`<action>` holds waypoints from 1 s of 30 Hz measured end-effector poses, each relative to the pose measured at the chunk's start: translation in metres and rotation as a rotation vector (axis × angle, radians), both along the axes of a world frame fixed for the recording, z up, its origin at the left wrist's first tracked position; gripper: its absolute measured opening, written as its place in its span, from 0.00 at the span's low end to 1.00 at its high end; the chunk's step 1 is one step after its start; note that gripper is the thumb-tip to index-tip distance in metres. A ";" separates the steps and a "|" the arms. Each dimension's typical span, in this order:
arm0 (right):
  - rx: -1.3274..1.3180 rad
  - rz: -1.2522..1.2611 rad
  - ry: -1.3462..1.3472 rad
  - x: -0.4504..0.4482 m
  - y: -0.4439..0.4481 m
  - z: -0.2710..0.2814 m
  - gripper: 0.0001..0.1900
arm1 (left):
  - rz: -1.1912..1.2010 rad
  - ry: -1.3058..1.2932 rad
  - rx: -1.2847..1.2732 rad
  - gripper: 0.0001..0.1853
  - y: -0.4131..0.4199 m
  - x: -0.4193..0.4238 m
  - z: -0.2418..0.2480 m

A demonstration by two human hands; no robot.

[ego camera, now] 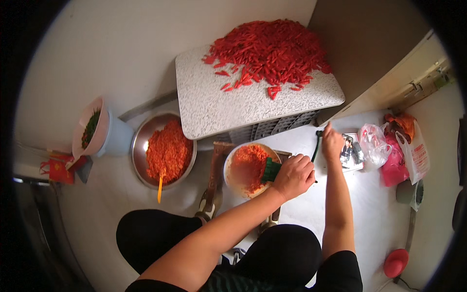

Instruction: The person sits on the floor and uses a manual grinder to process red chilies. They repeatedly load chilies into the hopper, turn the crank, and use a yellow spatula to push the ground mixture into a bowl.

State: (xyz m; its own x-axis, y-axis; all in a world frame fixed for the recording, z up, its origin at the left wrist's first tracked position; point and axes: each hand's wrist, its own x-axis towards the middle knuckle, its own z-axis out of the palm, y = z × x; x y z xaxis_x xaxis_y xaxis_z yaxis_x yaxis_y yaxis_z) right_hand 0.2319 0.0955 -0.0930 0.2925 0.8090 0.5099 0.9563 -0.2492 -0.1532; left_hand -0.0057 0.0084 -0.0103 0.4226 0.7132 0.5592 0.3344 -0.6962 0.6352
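Observation:
My left hand grips the top of a green hand-crank grinder; much of its body is hidden under the palm. My right hand is closed around the grip at the end of the grinder's dark green crank, the grip itself covered by my fingers. The grinder's outlet faces left over a light-coloured basin. Inside the basin lies ground red chili, partly blurred in the view. A brown wooden stool or bench shows beside and beneath the basin.
Whole red chilies are heaped on a speckled tabletop ahead. To the left stands a steel bowl of chopped chili with an orange spoon, beside a pink basin on a blue bucket. Plastic bags lie at right.

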 end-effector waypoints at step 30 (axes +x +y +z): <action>0.136 0.092 0.079 -0.015 -0.018 0.063 0.33 | -0.029 0.063 0.030 0.08 -0.001 -0.002 0.011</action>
